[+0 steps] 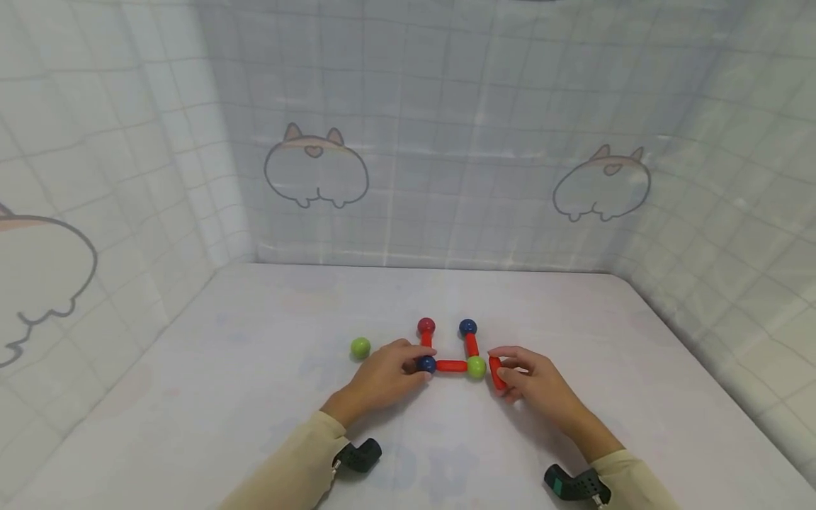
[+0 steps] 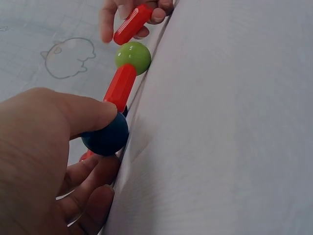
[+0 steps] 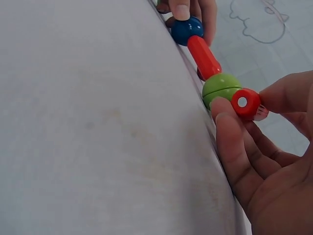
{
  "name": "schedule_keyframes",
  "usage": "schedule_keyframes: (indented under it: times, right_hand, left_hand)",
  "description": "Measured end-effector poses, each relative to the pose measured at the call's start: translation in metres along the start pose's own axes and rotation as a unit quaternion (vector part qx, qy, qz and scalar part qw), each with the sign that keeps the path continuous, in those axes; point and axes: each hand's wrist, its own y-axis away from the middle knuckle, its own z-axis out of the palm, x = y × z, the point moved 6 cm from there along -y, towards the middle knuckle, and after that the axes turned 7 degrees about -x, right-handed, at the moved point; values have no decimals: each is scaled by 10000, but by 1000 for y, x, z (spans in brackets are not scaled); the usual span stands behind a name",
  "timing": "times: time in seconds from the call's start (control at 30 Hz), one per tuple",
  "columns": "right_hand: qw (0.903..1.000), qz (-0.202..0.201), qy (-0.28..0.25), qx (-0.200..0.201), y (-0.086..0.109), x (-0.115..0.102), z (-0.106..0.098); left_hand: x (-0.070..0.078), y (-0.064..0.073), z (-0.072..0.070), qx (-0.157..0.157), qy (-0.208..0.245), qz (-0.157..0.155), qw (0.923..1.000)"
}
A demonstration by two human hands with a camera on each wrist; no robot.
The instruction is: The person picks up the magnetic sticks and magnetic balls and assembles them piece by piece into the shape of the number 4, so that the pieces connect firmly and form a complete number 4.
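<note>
On the table lies a joined shape of balls and red rods. My left hand pinches its near-left dark blue ball between thumb and fingers. From that ball a red rod runs right to a green ball, and another reaches back to a dark red ball. A third red rod links the green ball to a second blue ball behind it. My right hand holds a separate red stick just right of the green ball, its round pale end facing the right wrist camera.
A loose green ball lies to the left, behind my left hand. The white table is enclosed by grid-patterned curtains at the back and both sides. Dark wrist devices hang at both sleeves.
</note>
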Motion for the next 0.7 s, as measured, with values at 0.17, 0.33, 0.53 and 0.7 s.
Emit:
schedule_keyframes:
  times: [0.17,0.33,0.53,0.7]
  right_hand:
    - [10000,47,33,8,3,-2,2]
    - [9998,144,57,-92,4,-2,6]
    - [9993,222,112,-263,1,-1,12]
    - [9990,235,218,-295,1,-2,14]
  left_hand:
    - [0,0,0,-50,53,-10,10000]
    - [-1,0,1,-19,48,36,10000]
    - [-1,1,-1,119,19,92,9999]
    - [-1,1,-2,140,-23,83,9999]
